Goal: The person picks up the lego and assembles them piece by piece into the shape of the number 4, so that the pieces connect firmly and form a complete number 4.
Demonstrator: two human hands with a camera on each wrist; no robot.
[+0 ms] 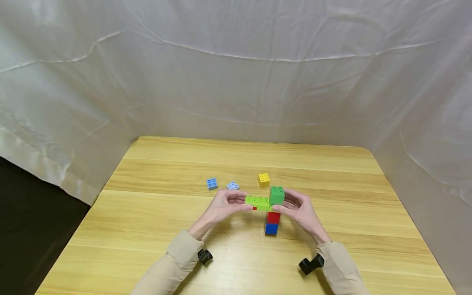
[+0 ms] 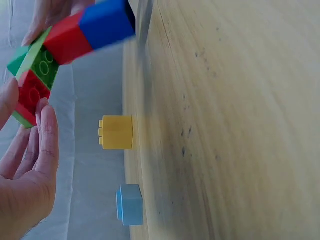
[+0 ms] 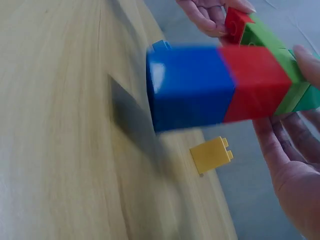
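Both hands hold one joined build of toy building bricks above the table. Its long lime-green brick (image 1: 257, 201) lies crosswise, with a green brick (image 1: 277, 196) standing on its right end. Under that end hang a red brick (image 1: 273, 217) and, lowest, a blue brick (image 3: 192, 87); the left wrist view shows a gap between it and the tabletop. A second red brick (image 2: 31, 95) sits under the left end, pinched between thumb and fingers of my left hand (image 1: 224, 203). My right hand (image 1: 303, 209) grips the right end, thumb in front and fingers behind.
Farther back on the wooden table (image 1: 147, 229) stand a yellow brick (image 1: 263, 180), a blue brick (image 1: 212, 183) and a light blue brick (image 1: 232, 186), the last just beyond the left fingers. A pale sheet (image 1: 236, 90) hangs behind the table and along its sides.
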